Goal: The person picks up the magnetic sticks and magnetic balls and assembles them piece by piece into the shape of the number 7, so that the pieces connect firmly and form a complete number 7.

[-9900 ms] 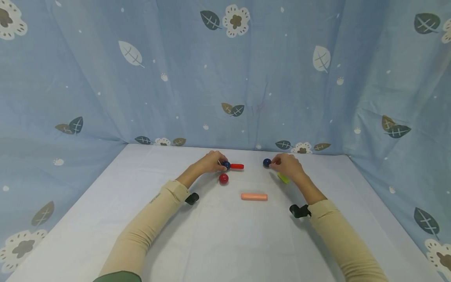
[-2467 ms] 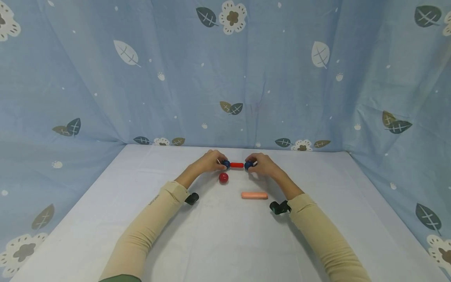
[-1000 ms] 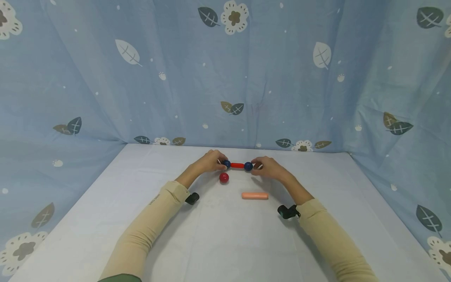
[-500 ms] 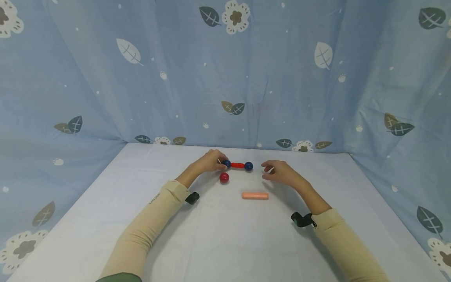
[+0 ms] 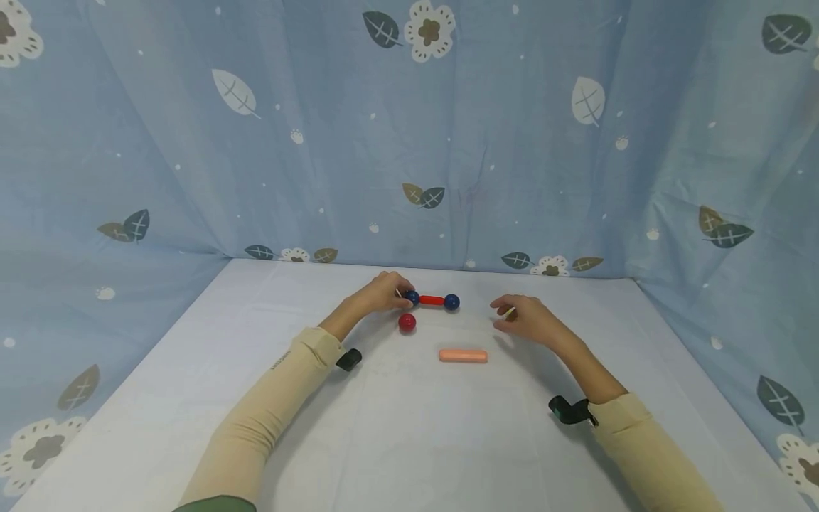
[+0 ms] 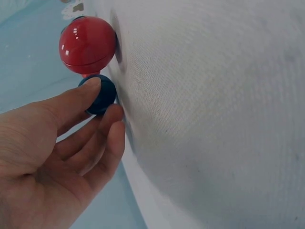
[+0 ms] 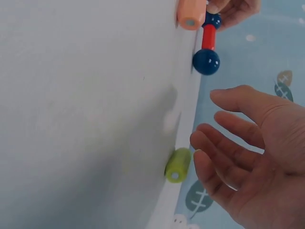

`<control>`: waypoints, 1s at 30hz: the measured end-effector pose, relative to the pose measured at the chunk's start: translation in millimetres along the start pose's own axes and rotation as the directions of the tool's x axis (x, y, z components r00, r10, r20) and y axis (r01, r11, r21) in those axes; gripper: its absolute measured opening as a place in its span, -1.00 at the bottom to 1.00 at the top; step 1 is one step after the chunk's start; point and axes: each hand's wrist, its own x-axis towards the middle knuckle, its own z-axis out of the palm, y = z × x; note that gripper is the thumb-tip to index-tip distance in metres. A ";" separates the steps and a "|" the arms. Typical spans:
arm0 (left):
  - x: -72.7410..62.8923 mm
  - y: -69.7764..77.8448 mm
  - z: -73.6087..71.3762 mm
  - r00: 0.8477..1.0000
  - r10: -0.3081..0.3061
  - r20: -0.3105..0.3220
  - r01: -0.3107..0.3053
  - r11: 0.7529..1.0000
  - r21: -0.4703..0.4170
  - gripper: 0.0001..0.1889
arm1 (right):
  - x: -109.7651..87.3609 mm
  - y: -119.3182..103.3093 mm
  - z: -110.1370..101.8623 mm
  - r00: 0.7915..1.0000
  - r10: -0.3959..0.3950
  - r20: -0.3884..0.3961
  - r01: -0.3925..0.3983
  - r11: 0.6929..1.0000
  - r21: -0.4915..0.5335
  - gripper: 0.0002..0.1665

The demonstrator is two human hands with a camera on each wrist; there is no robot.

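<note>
With thumb and fingertips, my left hand (image 5: pixel 380 293) pinches a dark blue ball (image 6: pixel 106 97) on the white table. A short red rod (image 5: pixel 431 301) joins it to a second blue ball (image 5: pixel 451 302), making a dumbbell shape. My right hand (image 5: pixel 527 320) hovers to the right, fingers spread and loosely bent, holding nothing. Beneath its fingertips lies a yellow-green rod (image 7: pixel 178 165), mostly hidden by the hand in the head view. A glossy red ball (image 5: pixel 407 323) sits just in front of the pinched ball. Nearer me lies an orange rod (image 5: pixel 463 355).
A blue patterned curtain (image 5: pixel 345 142) rises behind the white table (image 5: pixel 409 441) and along both sides. Small black cameras stick out from the left wrist (image 5: pixel 348 360) and the right wrist (image 5: pixel 571 411).
My right hand brought the second blue ball left to the red rod's free end, released it, then drew back right over the yellow-green rod. My left hand kept its pinch.
</note>
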 end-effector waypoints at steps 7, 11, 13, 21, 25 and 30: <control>1.0 -3.0 0.9 1.000 0.022 0.007 -0.022 1.000 -0.001 -0.60 | -8.3 13.9 -3.7 0.999 -0.004 -0.049 0.004 1.000 -0.015 -0.54; 1.4 -2.6 0.3 0.999 0.033 0.009 -0.033 0.999 -0.006 -0.60 | -13.9 21.2 -6.5 0.997 -0.010 -0.081 0.008 1.000 -0.014 -0.58; 1.5 -2.2 -0.3 0.999 0.033 0.010 -0.033 0.999 -0.007 -0.59 | -15.2 24.6 -7.6 0.996 -0.008 -0.087 0.007 1.000 -0.016 -0.60; 1.0 -2.5 -1.4 1.000 0.025 0.016 -0.025 1.000 -0.008 -0.60 | -15.8 32.1 -11.3 0.998 0.013 -0.065 -0.014 1.000 -0.023 -0.59; 1.3 -2.8 -1.4 1.000 0.023 0.015 -0.023 1.000 -0.019 -0.60 | -16.0 34.8 -12.1 0.997 0.009 -0.072 -0.011 1.000 -0.025 -0.61; 1.2 -2.6 -1.0 1.000 0.020 0.017 -0.019 0.999 -0.025 -0.60 | -16.6 38.9 -11.0 0.997 0.020 -0.070 -0.021 1.000 -0.017 -0.62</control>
